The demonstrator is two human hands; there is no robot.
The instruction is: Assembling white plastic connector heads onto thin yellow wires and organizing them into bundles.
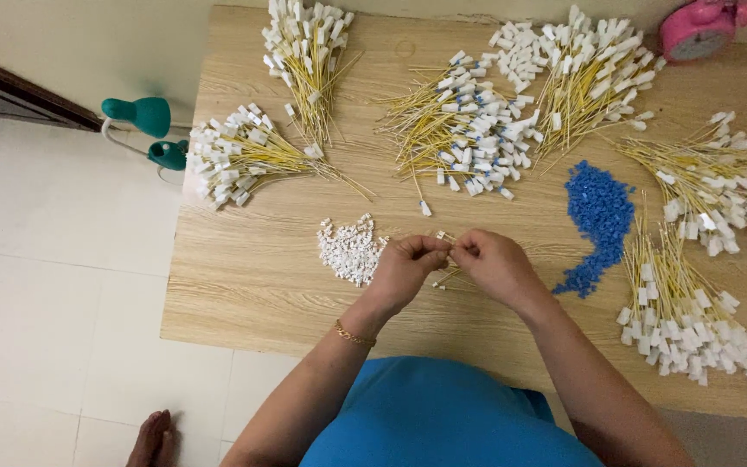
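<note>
Both my hands meet over the middle of a low wooden table point(252, 277). My left hand point(408, 264) and my right hand point(488, 258) pinch a thin yellow wire with small white connectors point(443, 278) between their fingertips. The wire's ends poke out below and above the fingers. Just left of my left hand lies a small pile of loose white plastic connectors point(350, 249). To the right of my right hand a heap of small blue plastic pieces point(596, 216) is spread in a curved strip.
Bundles of yellow wires with white connectors lie around the table: far left point(239, 156), top left point(309, 47), centre point(464, 130), top right point(594, 73), right point(719, 182) and lower right point(680, 316). A pink alarm clock point(702, 26) stands at the back. A green lamp point(153, 130) sits off the left edge.
</note>
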